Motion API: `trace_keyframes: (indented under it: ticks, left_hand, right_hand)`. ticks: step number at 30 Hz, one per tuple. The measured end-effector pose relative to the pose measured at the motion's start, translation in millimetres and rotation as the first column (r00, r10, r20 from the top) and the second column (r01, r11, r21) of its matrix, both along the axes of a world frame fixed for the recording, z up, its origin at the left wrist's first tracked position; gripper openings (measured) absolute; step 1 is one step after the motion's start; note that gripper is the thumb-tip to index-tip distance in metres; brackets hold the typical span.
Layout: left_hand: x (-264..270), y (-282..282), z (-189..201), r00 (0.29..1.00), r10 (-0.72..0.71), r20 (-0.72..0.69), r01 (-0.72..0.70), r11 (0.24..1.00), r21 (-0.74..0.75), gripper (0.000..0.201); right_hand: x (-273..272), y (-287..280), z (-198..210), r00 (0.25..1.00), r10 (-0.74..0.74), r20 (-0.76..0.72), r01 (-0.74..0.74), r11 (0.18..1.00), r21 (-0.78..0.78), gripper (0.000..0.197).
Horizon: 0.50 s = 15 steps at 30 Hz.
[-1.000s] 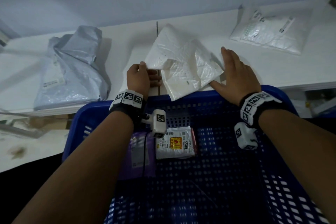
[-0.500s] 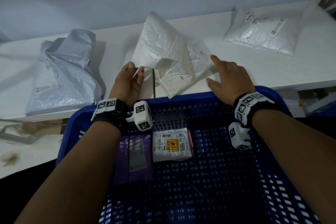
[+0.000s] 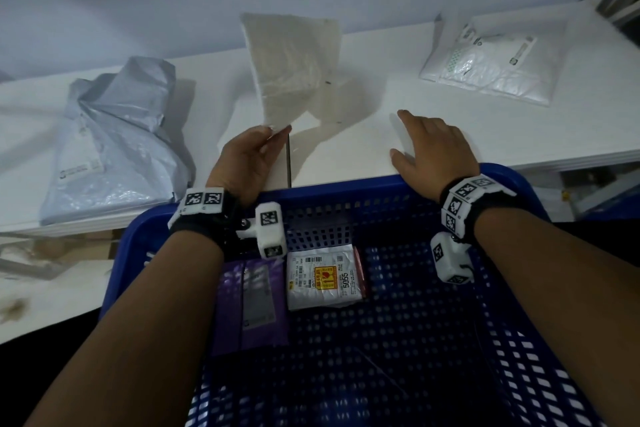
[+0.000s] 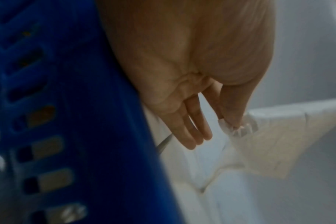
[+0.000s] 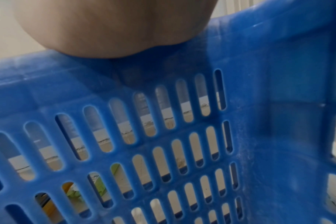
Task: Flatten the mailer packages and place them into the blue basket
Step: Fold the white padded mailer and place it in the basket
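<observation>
Nearest the camera, the blue slotted plastic basket (image 3: 398, 340) already has a flat purple mailer (image 3: 254, 305) and a small white labelled packet (image 3: 323, 276) side by side near its far wall. Just past the rim, the left hand (image 3: 242, 163) pinches a corner of a white bubble mailer (image 3: 291, 62), which stands up off the white tabletop (image 3: 363, 142). Right hand (image 3: 433, 149) lies flat, fingers spread, holding nothing. Farther off, a crumpled grey poly mailer (image 3: 114, 135) on the left, and a white padded mailer (image 3: 485, 69) far right.
</observation>
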<state>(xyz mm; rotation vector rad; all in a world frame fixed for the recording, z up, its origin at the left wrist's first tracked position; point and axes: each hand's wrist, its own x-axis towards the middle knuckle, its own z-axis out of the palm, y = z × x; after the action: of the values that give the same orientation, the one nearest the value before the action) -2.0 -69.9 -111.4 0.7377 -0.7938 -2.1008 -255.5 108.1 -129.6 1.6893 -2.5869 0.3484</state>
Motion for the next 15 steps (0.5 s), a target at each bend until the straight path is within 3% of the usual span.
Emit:
trace_keyframes:
  ticks: [3,5,9,15]
  left_hand:
    - [-9.7,9.5,-8.2,0.934,-0.016,0.358,0.125,0.950,-0.285,0.026]
    - [-13.0,12.7,-12.4,0.888,0.035,0.459,0.174,0.898,-0.405,0.014]
    - [-15.4,14.6,-16.7,0.856,0.110,0.505,0.205,0.825,-0.527,0.015]
    - [-18.1,14.9,-16.2,0.851,0.126,0.509,0.168,0.854,-0.493,0.016]
  right_hand:
    - [0.2,-0.2,-0.1,1.000,0.003,0.008,-0.003,1.000,-0.004,0.065]
    - [-0.3,-0.8,0.3,1.000,0.002,-0.005,-0.002,1.000,0.003,0.066]
    - [0.2,-1.5,3.6,1.000,-0.028,0.005,0.028,0.999,0.026,0.056]
    - [0.7,-0.6,1.1,0.994,-0.062,0.091,0.065,0.998,-0.027,0.089]
